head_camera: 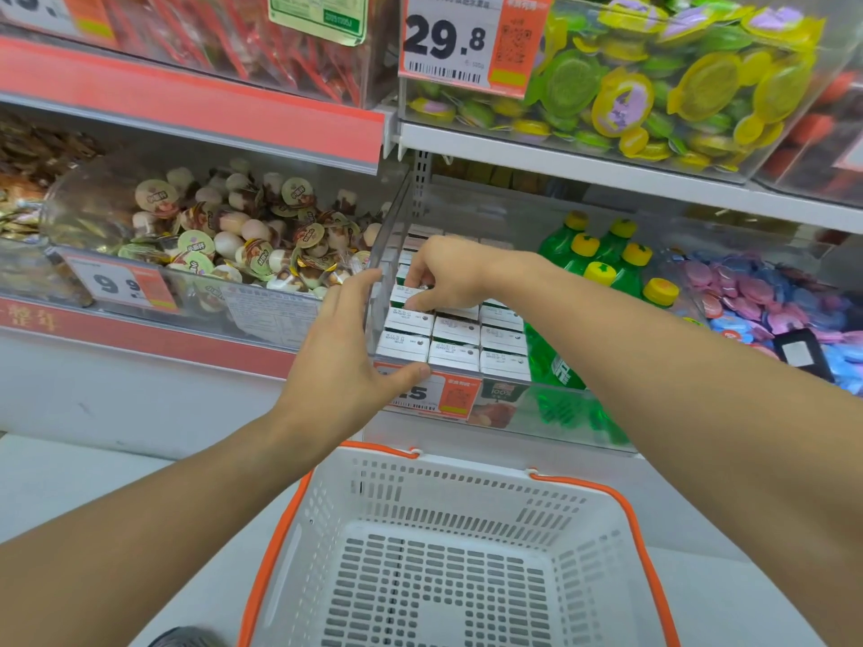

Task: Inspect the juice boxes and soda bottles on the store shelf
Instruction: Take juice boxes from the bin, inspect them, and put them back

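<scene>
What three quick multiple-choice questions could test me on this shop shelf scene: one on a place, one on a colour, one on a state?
1. Where do the green soda bottles stand?
A. right of the juice boxes
B. in the basket
C. on the top shelf

2. What colour are the bottle caps?
A. red
B. yellow
C. white

3. What is the right hand doing?
A. hanging idle
B. gripping the basket
C. pinching a juice box

Answers: 1 A, they share the clear bin. 2 B, every visible cap is yellow. 3 C, fingers curl round one box.
</scene>
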